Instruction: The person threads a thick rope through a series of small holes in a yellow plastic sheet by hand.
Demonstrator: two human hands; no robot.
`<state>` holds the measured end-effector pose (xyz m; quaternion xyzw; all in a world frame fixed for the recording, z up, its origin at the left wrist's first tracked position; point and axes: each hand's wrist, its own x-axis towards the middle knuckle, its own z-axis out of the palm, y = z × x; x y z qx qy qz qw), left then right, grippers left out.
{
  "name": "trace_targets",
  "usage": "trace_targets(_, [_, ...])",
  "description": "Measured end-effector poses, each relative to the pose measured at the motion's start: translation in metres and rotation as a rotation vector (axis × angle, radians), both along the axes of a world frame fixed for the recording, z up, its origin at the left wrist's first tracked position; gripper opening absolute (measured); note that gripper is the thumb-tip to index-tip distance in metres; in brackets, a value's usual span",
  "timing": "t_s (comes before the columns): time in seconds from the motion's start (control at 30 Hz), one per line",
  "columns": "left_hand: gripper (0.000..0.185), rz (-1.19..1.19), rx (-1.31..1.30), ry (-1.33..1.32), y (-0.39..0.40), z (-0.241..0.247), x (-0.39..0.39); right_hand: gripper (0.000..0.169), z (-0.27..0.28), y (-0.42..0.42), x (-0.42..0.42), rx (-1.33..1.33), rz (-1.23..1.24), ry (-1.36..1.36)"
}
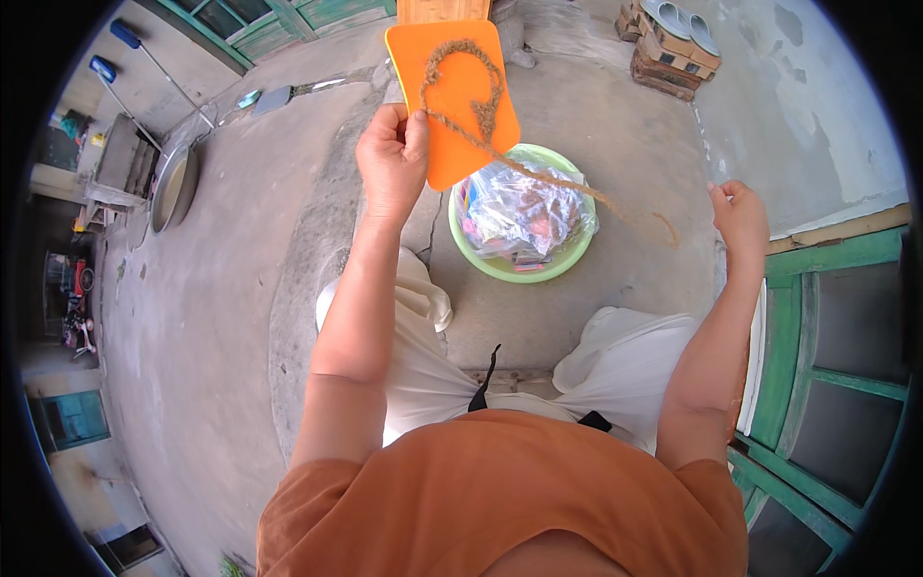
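Note:
My left hand (395, 162) pinches the edge of a bent orange plastic board (458, 155), raised in front of me, with the thumb on its face. A fuzzy brown yarn cord (497, 86) makes a loop on the board and crosses it. From the board's right side, the cord's tail runs out in the air and curls, blurred, at its far end. Off to the right is my right hand (741, 216), fingers drawn together and apart from the cord; I see nothing in it. Below the board stands a light green plastic basin (497, 270) holding crumpled clear plastic bags (530, 209) with colourful items.
Grey slippers (685, 25) lie on stacked bricks (667, 68) at the upper right. A green-framed door (786, 360) is close on my right. At left a metal basin (175, 189) leans near two blue-headed mops (169, 79). A wooden piece (443, 10) stands beyond the board.

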<state>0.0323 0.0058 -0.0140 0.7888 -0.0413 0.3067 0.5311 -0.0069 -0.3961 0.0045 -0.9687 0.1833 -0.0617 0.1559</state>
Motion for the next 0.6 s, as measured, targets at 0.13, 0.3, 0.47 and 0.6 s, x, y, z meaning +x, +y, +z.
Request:
trace_targets(0.13, [0.009,0.1,0.448,-0.365,-0.037,0.016,-0.008,0.049,0.001,0.057,0.007,0.771,0.338,-0.253])
trace_targets(0.3, [0.017,0.005,0.868,-0.641,-0.065,0.021,-0.023,0.052,0.015,0.163,-0.005,1.747,0.567,-0.126])
trace_targets(0.47, [0.021,-0.16,0.782,-0.647,-0.079,0.021,-0.031,0.028,-0.001,0.166,0.003,1.863,0.473,-0.192])
trace_targets(0.6, [0.02,-0.185,0.705,-0.523,-0.075,0.016,-0.032,0.024,-0.006,0.164,0.004,1.895,0.433,-0.232])
